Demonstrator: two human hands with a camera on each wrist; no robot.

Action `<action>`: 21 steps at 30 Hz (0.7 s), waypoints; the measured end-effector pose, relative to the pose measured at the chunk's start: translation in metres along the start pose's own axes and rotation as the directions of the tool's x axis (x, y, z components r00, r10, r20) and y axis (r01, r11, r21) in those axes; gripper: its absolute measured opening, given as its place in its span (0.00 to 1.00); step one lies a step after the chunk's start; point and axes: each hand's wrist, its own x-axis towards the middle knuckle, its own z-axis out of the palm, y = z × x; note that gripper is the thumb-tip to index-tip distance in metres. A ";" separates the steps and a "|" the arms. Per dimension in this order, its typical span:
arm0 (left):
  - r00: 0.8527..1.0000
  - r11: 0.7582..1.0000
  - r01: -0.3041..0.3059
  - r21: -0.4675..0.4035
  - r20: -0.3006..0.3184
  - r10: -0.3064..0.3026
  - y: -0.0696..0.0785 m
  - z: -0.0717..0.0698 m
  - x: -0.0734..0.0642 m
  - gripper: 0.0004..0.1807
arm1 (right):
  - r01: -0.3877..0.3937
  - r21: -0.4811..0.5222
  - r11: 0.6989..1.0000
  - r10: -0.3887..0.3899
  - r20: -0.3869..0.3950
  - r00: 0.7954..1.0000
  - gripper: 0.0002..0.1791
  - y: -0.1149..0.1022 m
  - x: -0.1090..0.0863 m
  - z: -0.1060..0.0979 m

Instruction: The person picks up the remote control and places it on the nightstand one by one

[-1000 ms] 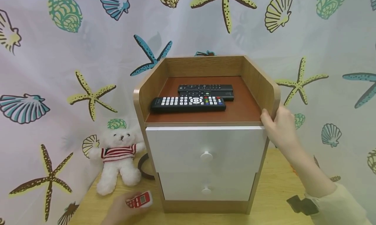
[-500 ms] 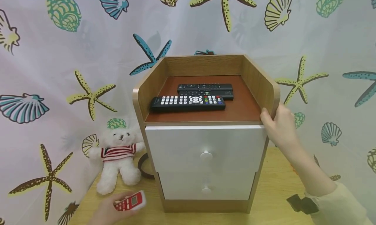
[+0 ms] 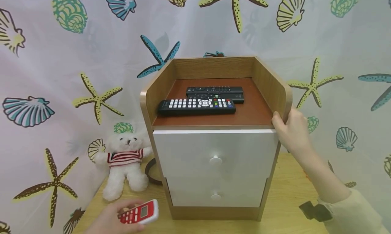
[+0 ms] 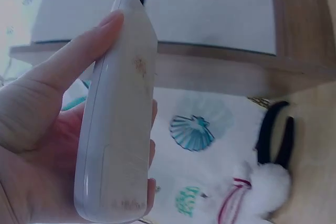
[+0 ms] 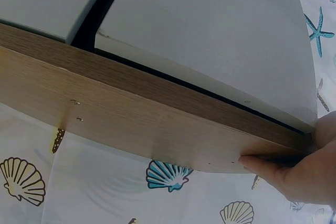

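In the head view my left hand [image 3: 117, 217] grips a red-faced remote control [image 3: 143, 212] with a small grey display, low and left of the cabinet. Its white back [image 4: 118, 129] faces the left wrist camera, with the thumb along one edge and fingertips showing at the other. My right hand [image 3: 291, 130] holds the front right edge of the wooden cabinet [image 3: 272, 84], just below its raised side panel. On the brown top lie several black remotes: one with white buttons [image 3: 197, 107] in front, and darker ones [image 3: 213, 90] behind.
Two white drawers [image 3: 213, 145] with round knobs form the cabinet front. A white teddy bear [image 3: 125, 159] in a striped shirt sits to the left, beside a dark curved band [image 3: 151, 171]. A shell-patterned curtain [image 3: 195, 23] hangs behind the yellowish wooden tabletop [image 3: 293, 193].
My left hand with the red and white remote control first shifted left, then slightly back right, and the remote now looks larger. My right hand stays on the cabinet edge.
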 end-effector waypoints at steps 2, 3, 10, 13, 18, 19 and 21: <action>1.000 1.000 -0.014 -0.009 0.018 0.014 0.012 0.000 -0.005 0.36 | 0.003 -0.003 1.000 -0.003 -0.003 1.000 0.21 0.000 0.000 0.000; 0.999 0.999 -0.033 -0.017 0.024 0.033 0.018 0.000 -0.006 0.36 | 0.003 -0.002 1.000 -0.003 -0.002 1.000 0.21 0.000 0.000 0.000; 0.986 0.985 -0.167 0.044 0.006 0.167 0.061 0.000 -0.020 0.33 | -0.007 0.002 1.000 0.007 0.009 1.000 0.21 0.000 0.000 -0.001; 0.975 0.966 -0.212 0.146 -0.034 0.219 0.081 0.000 -0.025 0.32 | -0.013 0.002 1.000 0.013 0.012 1.000 0.22 -0.001 0.000 -0.001; 0.935 0.909 -0.293 0.297 -0.108 0.337 0.114 -0.001 -0.032 0.32 | -0.021 -0.009 1.000 0.021 0.016 1.000 0.22 -0.002 0.000 -0.001; 0.938 0.912 -0.285 0.296 -0.110 0.329 0.122 -0.002 -0.033 0.32 | -0.023 -0.009 1.000 0.023 0.016 1.000 0.22 -0.002 0.000 -0.001; 0.922 0.891 -0.296 0.343 -0.142 0.361 0.137 -0.003 -0.035 0.32 | -0.023 -0.012 1.000 0.023 0.016 1.000 0.22 -0.002 0.000 -0.001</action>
